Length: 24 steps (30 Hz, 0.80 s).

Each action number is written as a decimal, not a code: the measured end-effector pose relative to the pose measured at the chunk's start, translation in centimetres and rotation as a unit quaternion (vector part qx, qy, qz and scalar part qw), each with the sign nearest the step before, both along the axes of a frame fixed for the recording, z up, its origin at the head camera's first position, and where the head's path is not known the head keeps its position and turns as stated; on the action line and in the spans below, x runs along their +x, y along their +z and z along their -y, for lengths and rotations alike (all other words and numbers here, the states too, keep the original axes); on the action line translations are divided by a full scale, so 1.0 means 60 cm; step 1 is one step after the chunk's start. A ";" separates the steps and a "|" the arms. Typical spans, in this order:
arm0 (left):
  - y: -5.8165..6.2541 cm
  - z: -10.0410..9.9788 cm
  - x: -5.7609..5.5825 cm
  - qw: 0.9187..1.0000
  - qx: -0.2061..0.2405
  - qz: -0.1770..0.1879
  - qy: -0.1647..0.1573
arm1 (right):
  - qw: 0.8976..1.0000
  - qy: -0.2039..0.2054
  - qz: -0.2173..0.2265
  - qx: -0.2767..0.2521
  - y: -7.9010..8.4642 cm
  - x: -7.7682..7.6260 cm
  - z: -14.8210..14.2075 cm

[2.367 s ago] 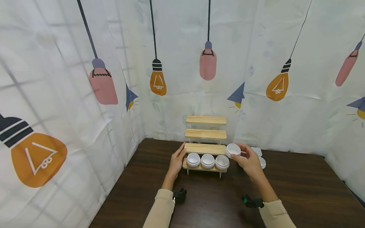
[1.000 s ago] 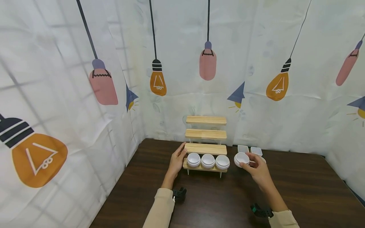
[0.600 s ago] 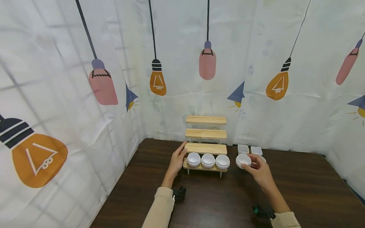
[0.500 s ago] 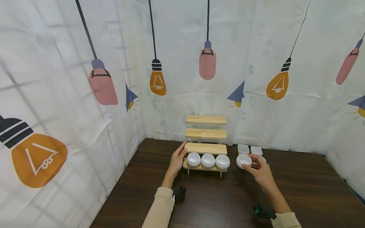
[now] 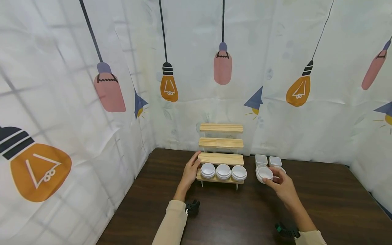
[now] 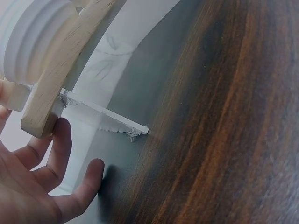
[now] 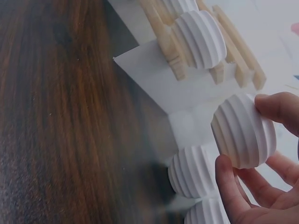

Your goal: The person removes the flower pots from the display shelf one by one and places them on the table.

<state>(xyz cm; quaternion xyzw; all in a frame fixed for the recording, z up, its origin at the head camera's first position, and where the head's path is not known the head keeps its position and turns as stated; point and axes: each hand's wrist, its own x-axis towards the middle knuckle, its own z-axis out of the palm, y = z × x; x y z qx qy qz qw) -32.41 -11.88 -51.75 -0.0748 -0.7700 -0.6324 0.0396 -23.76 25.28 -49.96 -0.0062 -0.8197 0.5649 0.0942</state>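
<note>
Stand [image 5: 220, 159] toward back of table [image 5: 232, 214], curtain [image 5: 196, 112] behind. Three pots [image 5: 223, 172] in row on lowest shelf [image 5: 214, 180]; other shelves [image 5: 221, 143] behind, stepped higher. Left hand [image 5: 190, 173] at stand's left end. Right of stand: right hand [image 5: 284, 186], held pot [image 5: 265, 175] above table, near two table pots [image 7: 191, 172]; two dishes [image 5: 261, 160] behind those.

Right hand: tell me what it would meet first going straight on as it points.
Beyond its held round cup, the right hand would probably meet the left square white cup; height is unclear, so it might pass over.
</note>
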 end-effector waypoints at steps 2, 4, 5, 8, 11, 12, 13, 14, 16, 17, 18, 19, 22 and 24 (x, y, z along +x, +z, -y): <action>-0.003 -0.001 -0.001 1.000 0.000 -0.003 0.002 | 1.000 -0.002 0.003 0.002 -0.001 0.002 -0.002; -0.005 -0.001 -0.002 1.000 0.001 -0.003 0.001 | 1.000 -0.003 0.009 0.005 -0.002 0.004 -0.004; -0.005 -0.001 -0.002 1.000 0.003 -0.001 0.002 | 1.000 -0.003 0.013 0.006 -0.003 0.005 -0.004; -0.006 -0.001 -0.002 1.000 0.005 0.004 0.007 | 1.000 -0.002 0.019 0.008 -0.006 0.007 -0.008; -0.006 -0.001 -0.002 1.000 0.004 0.006 0.010 | 1.000 -0.001 0.021 0.006 -0.009 0.008 -0.010; -0.006 -0.001 -0.002 1.000 0.002 0.004 0.010 | 1.000 -0.001 0.020 0.005 -0.010 0.008 -0.011; -0.006 -0.001 -0.003 1.000 0.002 0.005 0.010 | 1.000 -0.003 0.021 0.004 -0.011 0.008 -0.012; -0.006 -0.001 -0.003 1.000 0.000 0.005 0.011 | 1.000 -0.003 0.021 0.004 -0.011 0.008 -0.013; -0.005 -0.002 -0.003 1.000 -0.001 0.006 0.013 | 1.000 -0.005 0.023 0.003 -0.012 0.008 -0.014; -0.005 -0.002 -0.003 1.000 -0.002 0.007 0.013 | 1.000 -0.005 0.025 0.002 -0.013 0.008 -0.014; -0.004 -0.002 -0.003 1.000 -0.002 0.008 0.014 | 1.000 -0.006 0.026 0.001 -0.013 0.008 -0.014; -0.004 -0.002 -0.004 1.000 -0.003 0.010 0.016 | 1.000 -0.007 0.029 0.003 -0.014 0.009 -0.014; -0.005 -0.002 -0.004 1.000 -0.007 0.010 0.017 | 0.999 -0.005 0.034 0.006 -0.017 0.009 -0.013; -0.005 -0.001 -0.003 1.000 -0.009 0.009 0.018 | 0.999 -0.003 0.036 0.010 -0.019 0.009 -0.012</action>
